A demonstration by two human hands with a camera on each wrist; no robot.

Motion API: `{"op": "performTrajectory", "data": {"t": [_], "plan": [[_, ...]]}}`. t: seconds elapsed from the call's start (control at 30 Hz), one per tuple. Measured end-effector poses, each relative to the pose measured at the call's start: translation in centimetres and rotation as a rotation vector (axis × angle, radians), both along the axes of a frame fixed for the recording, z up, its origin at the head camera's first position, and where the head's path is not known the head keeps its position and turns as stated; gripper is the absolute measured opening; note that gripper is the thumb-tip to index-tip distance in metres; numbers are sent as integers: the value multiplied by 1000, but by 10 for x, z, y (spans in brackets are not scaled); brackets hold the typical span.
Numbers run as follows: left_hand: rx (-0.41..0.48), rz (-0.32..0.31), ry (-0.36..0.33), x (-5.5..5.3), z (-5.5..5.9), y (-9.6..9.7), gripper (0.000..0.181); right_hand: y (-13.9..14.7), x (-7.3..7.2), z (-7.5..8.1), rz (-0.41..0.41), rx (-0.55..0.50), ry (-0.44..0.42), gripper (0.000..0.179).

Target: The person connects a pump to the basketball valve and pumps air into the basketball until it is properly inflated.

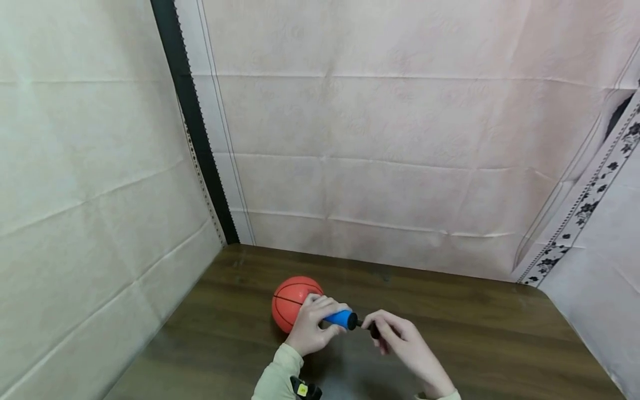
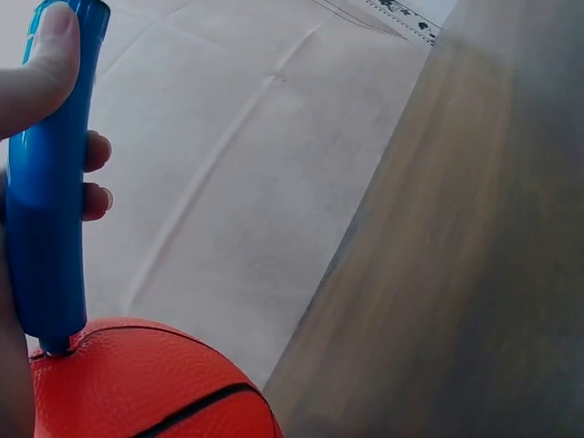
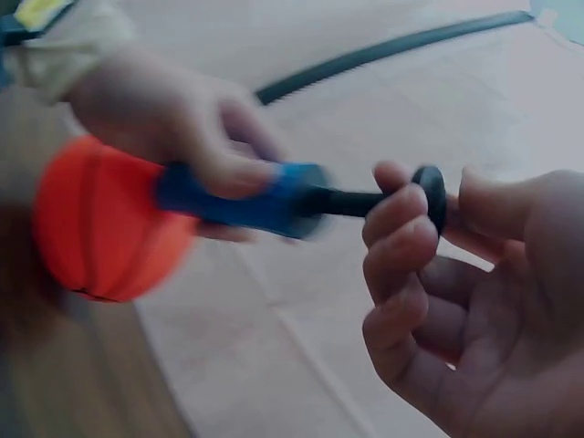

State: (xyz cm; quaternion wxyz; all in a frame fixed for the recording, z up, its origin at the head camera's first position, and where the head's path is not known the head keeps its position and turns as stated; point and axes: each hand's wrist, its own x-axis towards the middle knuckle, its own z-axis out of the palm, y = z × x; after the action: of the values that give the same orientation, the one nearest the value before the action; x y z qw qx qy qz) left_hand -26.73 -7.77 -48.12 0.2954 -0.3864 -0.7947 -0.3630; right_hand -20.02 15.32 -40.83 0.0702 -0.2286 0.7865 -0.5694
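My left hand (image 1: 314, 328) grips the blue barrel of a small hand pump (image 2: 50, 219), thumb on one side and fingers round the other. The pump's narrow end meets the top of a red basketball (image 1: 294, 303) with black lines, in the left wrist view. Out of the barrel's other end comes a black rod with a round black handle (image 3: 432, 196). My right hand (image 1: 400, 339) holds that handle, with curled fingers and thumb about it. In the head view the ball rests on the table, partly hidden behind the left hand.
The brown wood-grain table (image 1: 480, 339) extends to both sides and in front. Pale creased sheets (image 1: 390, 155) stand as walls behind and at the sides. A black strip (image 1: 195, 116) runs down the left corner, and a floral border (image 1: 580, 216) down the right.
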Motion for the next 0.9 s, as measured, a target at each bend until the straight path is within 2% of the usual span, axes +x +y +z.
{"op": "performTrajectory", "data": {"t": [0.1, 0.2, 0.33, 0.4, 0.5, 0.73, 0.87, 0.9], "plan": [[32, 20, -25, 1, 0, -3, 37, 15, 7, 8, -28, -54, -31, 37], [37, 44, -38, 0, 0, -4, 37, 26, 10, 9, -25, -147, 3, 30], [4, 80, -43, 0, 0, -4, 35, 27, 6, 2, -7, -262, 61, 19], [-13, 109, -40, 1, 0, -3, 34, 21, 2, -3, -29, -289, 49, 16], [-21, 125, -30, 4, 0, 2, 33, 9, -3, -11, -51, -279, 56, 16], [-5, 83, 25, 6, 0, 20, 35, -14, -10, -19, -53, -224, 75, 27], [-5, 68, 71, 5, 1, 20, 34, -10, -12, -18, -19, -190, 32, 28], [-5, 57, 72, 4, 1, 18, 34, -8, -11, -17, -2, -179, -1, 29]]}}
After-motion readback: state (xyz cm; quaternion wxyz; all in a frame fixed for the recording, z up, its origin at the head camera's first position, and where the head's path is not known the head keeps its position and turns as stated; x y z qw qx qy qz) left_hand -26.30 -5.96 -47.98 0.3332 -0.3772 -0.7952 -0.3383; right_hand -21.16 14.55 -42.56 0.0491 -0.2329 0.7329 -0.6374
